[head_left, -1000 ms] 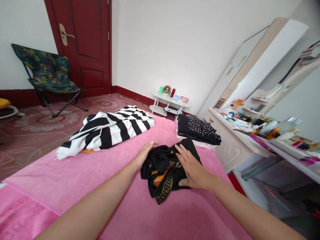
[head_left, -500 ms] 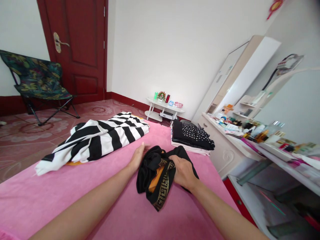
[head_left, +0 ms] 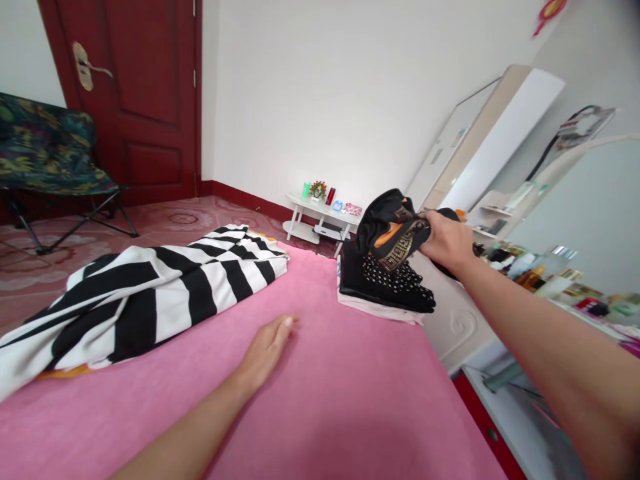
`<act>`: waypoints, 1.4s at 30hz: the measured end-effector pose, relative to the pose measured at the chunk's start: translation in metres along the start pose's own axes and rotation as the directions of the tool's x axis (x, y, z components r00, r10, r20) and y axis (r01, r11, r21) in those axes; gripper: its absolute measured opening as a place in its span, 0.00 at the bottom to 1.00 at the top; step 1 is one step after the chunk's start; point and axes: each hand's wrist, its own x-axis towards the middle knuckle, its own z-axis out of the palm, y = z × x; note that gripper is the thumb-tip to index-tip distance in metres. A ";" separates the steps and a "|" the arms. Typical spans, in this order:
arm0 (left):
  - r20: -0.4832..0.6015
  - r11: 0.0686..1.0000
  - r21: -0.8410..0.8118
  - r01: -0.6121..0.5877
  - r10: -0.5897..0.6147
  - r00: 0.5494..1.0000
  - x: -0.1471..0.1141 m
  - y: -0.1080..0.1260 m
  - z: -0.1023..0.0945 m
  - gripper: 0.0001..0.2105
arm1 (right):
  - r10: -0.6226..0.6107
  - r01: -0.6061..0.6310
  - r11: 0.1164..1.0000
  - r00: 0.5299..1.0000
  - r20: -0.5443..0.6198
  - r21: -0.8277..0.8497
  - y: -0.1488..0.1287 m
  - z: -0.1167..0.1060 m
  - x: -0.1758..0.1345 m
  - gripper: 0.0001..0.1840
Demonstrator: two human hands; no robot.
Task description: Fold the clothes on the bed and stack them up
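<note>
My right hand (head_left: 447,241) grips a folded black garment with orange and gold trim (head_left: 391,227) and holds it in the air just above a stack of folded clothes (head_left: 385,288), whose top piece is black with white dots. My left hand (head_left: 265,350) rests flat, fingers together, on the pink bed cover (head_left: 320,400) and holds nothing. A black-and-white striped garment (head_left: 145,300) lies spread on the bed to the left.
A dressing table (head_left: 540,287) crowded with bottles stands along the right side of the bed. A small white side table (head_left: 320,217) sits by the far wall. A folding chair (head_left: 45,167) and a dark red door (head_left: 130,100) are at the left.
My right hand has lifted the black garment off the bed and carried it right and away, over the stack. My left hand let go and stayed on the cover.
</note>
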 end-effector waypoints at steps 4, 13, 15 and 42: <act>0.006 0.998 0.062 -0.019 0.019 1.000 0.001 0.002 -0.001 0.23 | -0.163 0.160 0.987 0.947 0.277 0.035 -0.002 0.078 -0.010 0.45; 0.071 0.979 0.186 -0.085 0.073 0.995 0.003 0.006 0.002 0.24 | -0.015 -0.007 0.998 0.946 0.324 0.067 -0.042 0.144 -0.076 0.47; 0.074 0.976 0.193 -0.097 0.084 0.994 0.003 0.008 0.002 0.24 | -0.062 0.029 0.992 0.959 0.278 0.122 -0.052 0.137 -0.071 0.47; 0.129 0.943 0.293 -0.157 0.124 0.984 0.004 0.002 0.005 0.12 | 0.104 -0.137 0.988 0.928 0.358 0.070 -0.136 0.163 0.016 0.37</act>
